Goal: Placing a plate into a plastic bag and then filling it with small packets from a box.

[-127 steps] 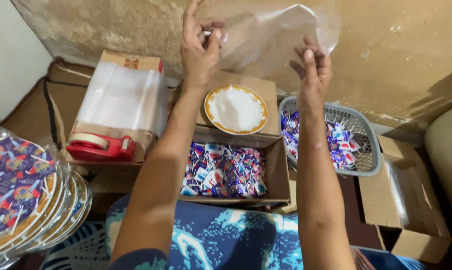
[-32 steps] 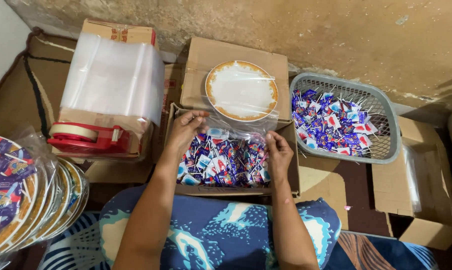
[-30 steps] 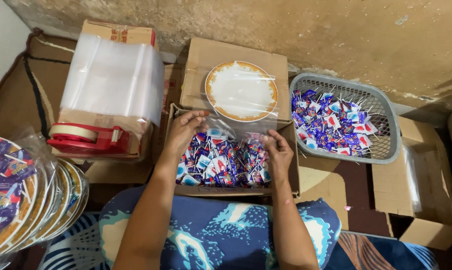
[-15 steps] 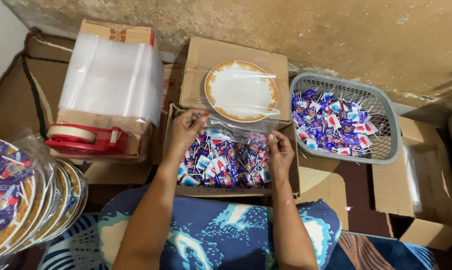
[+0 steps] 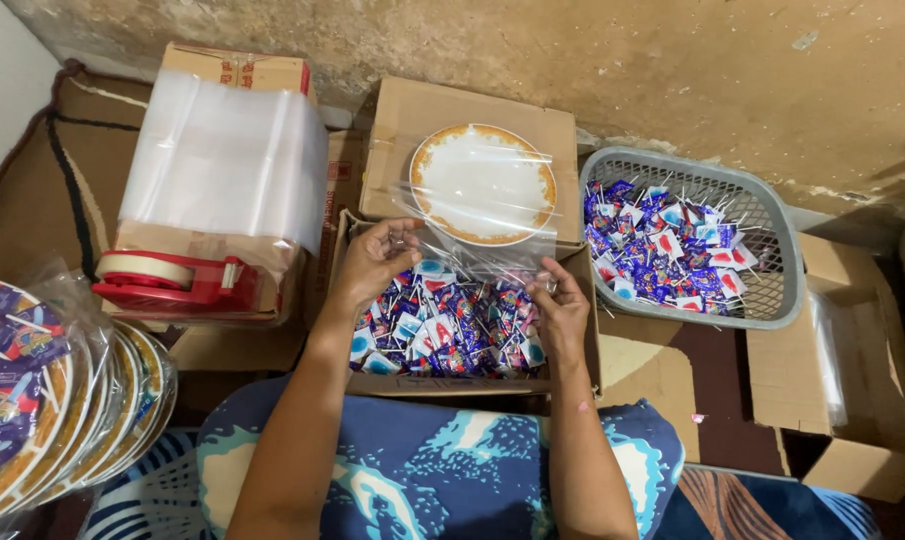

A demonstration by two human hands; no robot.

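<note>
Room: While a rough, stained plaster wall (image 5: 673,60) is running behind the open cardboard box (image 5: 453,380), a brown floor mat (image 5: 33,190) is lying under it.
Box: it is sitting just beyond the person's blue patterned lap, filled with lollipops (image 5: 443,330) in blue, red and white wrappers.
Bag: a clear plastic bag (image 5: 473,250) is lying over the box's far edge, holding a white plate with an orange rim (image 5: 483,183).
Left hand (image 5: 373,262): fingers are pinching the bag's near left edge.
Right hand (image 5: 561,310): fingers are curling, pinching the bag's near right edge above the lollipops.
Left of box: a red tape dispenser (image 5: 173,283) and a stack of clear bags (image 5: 228,150) are resting on a carton.
Right of box: a grey basket (image 5: 773,290) is holding more lollipops.
Change: four seconds ago both hands were holding the bag up high, empty; now they are down at the box, the plate inside it.
</note>
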